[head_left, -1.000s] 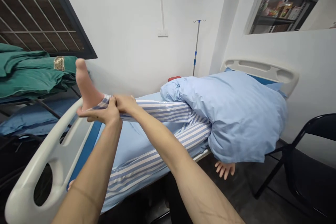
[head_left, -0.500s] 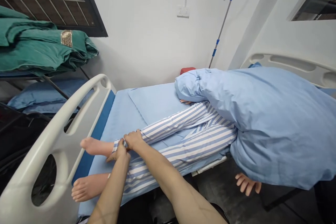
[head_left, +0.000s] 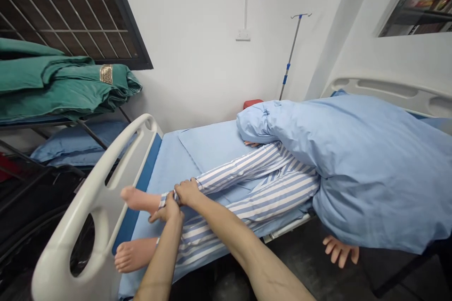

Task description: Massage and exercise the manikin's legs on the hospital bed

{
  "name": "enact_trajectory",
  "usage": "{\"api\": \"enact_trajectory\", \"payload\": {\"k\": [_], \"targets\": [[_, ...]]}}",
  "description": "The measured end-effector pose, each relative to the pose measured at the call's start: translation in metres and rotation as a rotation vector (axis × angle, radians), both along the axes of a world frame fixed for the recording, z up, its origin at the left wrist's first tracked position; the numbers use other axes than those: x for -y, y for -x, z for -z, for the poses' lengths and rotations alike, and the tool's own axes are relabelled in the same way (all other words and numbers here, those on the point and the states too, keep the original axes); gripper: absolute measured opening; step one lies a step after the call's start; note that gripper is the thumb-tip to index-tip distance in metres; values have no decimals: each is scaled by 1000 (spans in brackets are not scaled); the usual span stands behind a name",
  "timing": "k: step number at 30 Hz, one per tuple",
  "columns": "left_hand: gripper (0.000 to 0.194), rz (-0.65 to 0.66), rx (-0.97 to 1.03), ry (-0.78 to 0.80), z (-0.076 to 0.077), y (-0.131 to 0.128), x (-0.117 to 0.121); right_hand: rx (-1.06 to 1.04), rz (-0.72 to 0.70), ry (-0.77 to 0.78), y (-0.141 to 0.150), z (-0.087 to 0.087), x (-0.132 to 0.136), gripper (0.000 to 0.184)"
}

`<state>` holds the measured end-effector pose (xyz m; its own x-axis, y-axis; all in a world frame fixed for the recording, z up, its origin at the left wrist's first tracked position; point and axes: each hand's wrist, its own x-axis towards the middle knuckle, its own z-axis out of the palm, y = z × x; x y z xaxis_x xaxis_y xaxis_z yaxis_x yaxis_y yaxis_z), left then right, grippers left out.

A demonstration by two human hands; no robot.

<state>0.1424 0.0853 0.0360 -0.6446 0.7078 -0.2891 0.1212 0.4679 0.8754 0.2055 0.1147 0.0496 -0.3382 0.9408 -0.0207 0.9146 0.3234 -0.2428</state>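
Note:
A manikin in blue-and-white striped trousers (head_left: 278, 193) lies on the bed, legs toward the left end. My left hand (head_left: 168, 209) is closed around the lower far leg, just above the far foot (head_left: 141, 199). Right beside it, my right hand (head_left: 188, 192) grips the same leg slightly higher, over the striped cloth. My forearms cross above the near leg, whose bare foot (head_left: 136, 255) rests on the blue sheet (head_left: 208, 143). A blue quilt (head_left: 381, 164) hides the upper body. One manikin hand (head_left: 341, 250) hangs out below the quilt.
The bed's white footboard (head_left: 70, 225) rises at the left, with the headboard (head_left: 388, 88) at the far right. Folded green cloth (head_left: 63, 85) lies on a rack beyond the footboard. Behind the bed stands an IV pole (head_left: 290, 56) near a red object (head_left: 252, 103).
The view has shifted, so the bed and manikin appear slightly lower and further right. Both hands keep their grip on the far leg.

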Motion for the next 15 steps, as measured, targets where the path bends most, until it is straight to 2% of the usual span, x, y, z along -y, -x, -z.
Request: {"api": "enact_trajectory", "payload": {"k": [2,4,8,10,13,15], "targets": [[68,-131,-4,-55,-35,-10,5,-8,-12,-68,-11,-37,2,37],[81,-172,-42,-233,-72,-22,10,-32,-14,-136,-26,-77,6,38],[94,-121,-182,-616,-149,-59,17,-117,58,-255,-70,-162,17,29],[98,-63,-219,-710,-185,-82,21,-134,95,-310,-96,-201,24,25],[98,44,-281,-825,-235,-120,26,-165,158,-359,-138,-248,31,31],[98,92,-301,-887,-261,-142,29,-186,174,-412,-162,-270,33,34]]}}
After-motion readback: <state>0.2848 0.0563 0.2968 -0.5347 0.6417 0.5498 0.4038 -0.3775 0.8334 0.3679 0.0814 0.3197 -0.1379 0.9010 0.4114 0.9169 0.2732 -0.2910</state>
